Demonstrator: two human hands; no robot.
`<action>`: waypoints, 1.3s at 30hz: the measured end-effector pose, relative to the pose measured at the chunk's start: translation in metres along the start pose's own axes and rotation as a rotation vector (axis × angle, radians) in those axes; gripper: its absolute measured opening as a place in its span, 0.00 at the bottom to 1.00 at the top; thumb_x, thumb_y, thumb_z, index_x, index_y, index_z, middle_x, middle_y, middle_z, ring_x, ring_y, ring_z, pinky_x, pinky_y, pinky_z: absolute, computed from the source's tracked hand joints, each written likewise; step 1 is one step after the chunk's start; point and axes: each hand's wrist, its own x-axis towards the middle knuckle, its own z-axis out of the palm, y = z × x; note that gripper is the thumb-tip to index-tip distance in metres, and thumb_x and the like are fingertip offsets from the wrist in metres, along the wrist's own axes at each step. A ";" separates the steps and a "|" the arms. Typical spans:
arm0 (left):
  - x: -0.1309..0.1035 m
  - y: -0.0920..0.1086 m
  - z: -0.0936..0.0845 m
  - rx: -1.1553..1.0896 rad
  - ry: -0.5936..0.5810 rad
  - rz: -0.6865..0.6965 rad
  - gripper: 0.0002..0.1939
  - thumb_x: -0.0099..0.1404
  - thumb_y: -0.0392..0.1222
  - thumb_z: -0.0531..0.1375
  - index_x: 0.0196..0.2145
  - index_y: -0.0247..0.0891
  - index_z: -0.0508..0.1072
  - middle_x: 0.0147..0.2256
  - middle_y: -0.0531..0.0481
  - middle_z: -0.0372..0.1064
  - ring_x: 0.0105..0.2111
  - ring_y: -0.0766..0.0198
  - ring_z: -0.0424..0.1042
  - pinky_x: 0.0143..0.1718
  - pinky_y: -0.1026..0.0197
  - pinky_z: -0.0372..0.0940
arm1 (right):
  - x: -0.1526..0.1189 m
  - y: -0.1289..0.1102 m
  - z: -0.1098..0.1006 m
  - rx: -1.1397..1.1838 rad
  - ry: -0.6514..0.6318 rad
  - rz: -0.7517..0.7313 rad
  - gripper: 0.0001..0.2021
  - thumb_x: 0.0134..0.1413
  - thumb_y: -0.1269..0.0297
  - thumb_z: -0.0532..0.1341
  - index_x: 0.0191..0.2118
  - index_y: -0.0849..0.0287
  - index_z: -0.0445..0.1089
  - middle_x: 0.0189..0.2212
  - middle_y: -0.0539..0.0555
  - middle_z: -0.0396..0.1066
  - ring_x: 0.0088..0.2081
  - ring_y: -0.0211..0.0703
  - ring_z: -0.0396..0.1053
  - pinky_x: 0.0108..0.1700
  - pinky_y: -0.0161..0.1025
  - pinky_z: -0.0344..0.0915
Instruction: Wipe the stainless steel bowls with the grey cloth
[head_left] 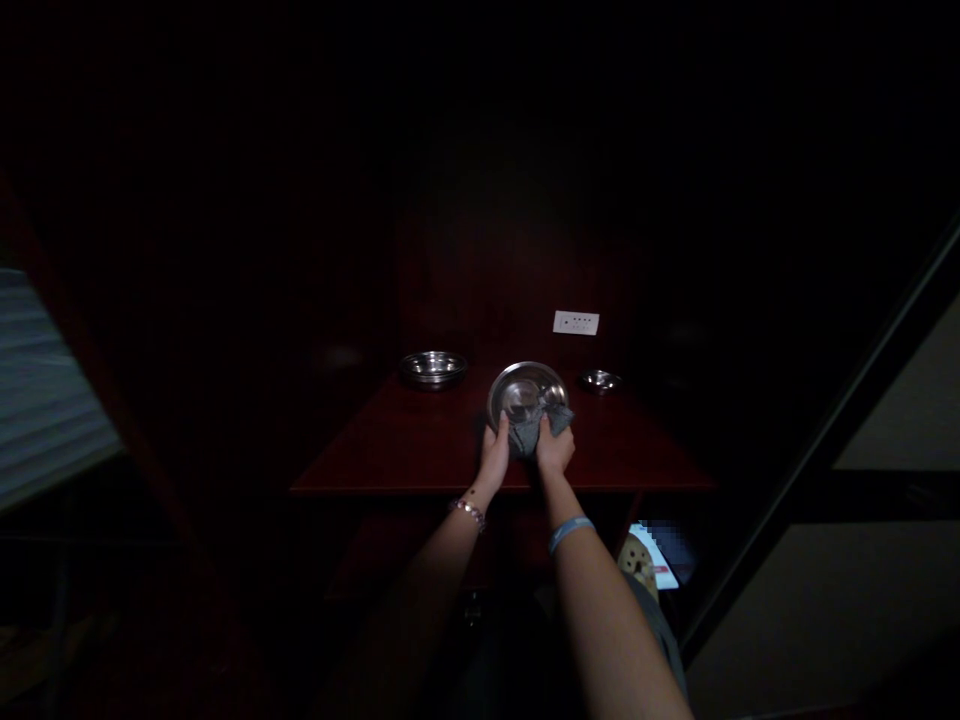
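Observation:
A shiny metal bowl [523, 384] is tilted up above the dark red table, its inside facing me. My left hand [494, 457] grips its lower left rim, thumb on the near edge. On the lower right, my right hand [555, 446] is closed round a grey cloth [525, 434] and presses it against the bowl. The cloth covers part of the bowl's lower inside and rim. Some fingers of both hands are hidden behind the bowl and cloth.
Stacked metal bowls [433, 368] stand at the table's back left. A smaller metal bowl [601, 381] is at the back right. Behind is a white socket panel [576, 323]. The table [397, 440] ends in a straight front edge. A lit screen [660, 560] shows below right.

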 end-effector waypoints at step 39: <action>-0.002 0.010 0.001 -0.007 0.017 -0.042 0.27 0.66 0.53 0.55 0.59 0.38 0.61 0.59 0.42 0.62 0.59 0.59 0.62 0.60 0.57 0.55 | 0.009 0.002 -0.007 0.000 -0.046 -0.035 0.22 0.55 0.52 0.57 0.48 0.64 0.72 0.44 0.63 0.74 0.45 0.51 0.73 0.47 0.41 0.66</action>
